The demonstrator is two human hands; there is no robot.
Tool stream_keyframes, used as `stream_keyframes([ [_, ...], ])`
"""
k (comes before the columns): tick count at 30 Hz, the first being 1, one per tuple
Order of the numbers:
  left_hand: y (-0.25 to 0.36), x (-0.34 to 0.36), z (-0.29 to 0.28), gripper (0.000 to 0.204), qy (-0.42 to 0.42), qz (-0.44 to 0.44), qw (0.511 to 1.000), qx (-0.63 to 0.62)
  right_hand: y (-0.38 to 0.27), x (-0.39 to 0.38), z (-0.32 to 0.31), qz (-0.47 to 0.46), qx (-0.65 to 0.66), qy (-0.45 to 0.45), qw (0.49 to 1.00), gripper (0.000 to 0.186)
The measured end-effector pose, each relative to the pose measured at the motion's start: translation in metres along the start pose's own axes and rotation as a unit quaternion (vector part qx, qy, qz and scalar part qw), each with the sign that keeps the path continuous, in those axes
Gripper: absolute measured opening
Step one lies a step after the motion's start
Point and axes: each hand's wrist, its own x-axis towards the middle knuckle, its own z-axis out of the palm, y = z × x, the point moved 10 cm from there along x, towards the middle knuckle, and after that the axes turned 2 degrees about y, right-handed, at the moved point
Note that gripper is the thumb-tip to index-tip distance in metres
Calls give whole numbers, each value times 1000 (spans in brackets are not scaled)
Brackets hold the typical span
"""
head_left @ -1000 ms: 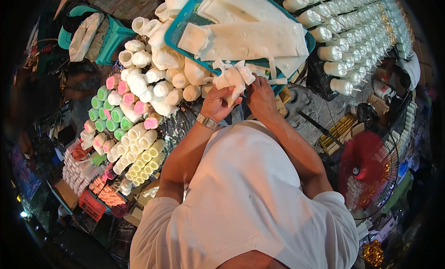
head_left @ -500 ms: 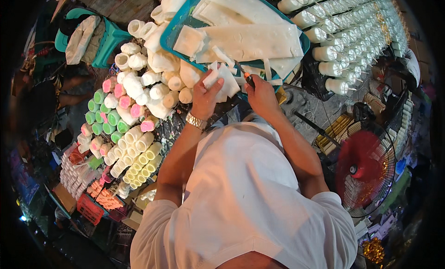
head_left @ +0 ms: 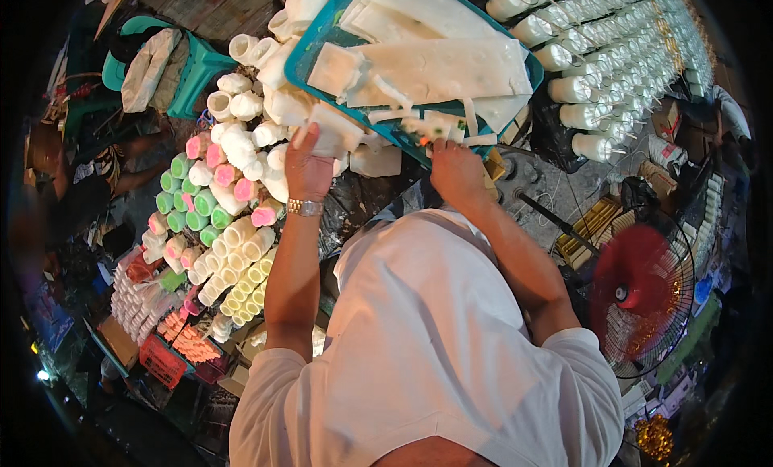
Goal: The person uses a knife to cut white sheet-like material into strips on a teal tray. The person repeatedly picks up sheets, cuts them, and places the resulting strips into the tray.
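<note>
Notably, left hand gripped a white wax block at the teal tray near-left rim, long axis toward right hand (fingers closed on a small tool, partly hidden).

Candle-making workshop or stall.
Crowded with rows of white wax pillar candles, stacked green, pink and yellow candles, teal tray of wax slabs.
</note>
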Motion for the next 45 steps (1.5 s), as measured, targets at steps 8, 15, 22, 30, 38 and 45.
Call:
stream_keyframes([
  [8,-38,4,17,31,-15,45,983,180,4,12,-7,28,29,-53,998,17],
  [15,-33,6,32,28,-16,64,974,218,19,27,7,83,41,-67,993,18],
  [22,-41,-16,118,36,-196,355,724,559,24,28,-4,67,117,-32,990,24],
  [30,-50,-33,111,33,-138,326,727,588,-2,-30,-44,60,223,142,962,21],
  [38,-58,-39,107,33,-146,342,709,600,-12,-26,8,53,171,55,982,20],
  [45,-50,-30,107,28,-115,342,680,639,-18,6,26,64,55,-58,995,13],
])
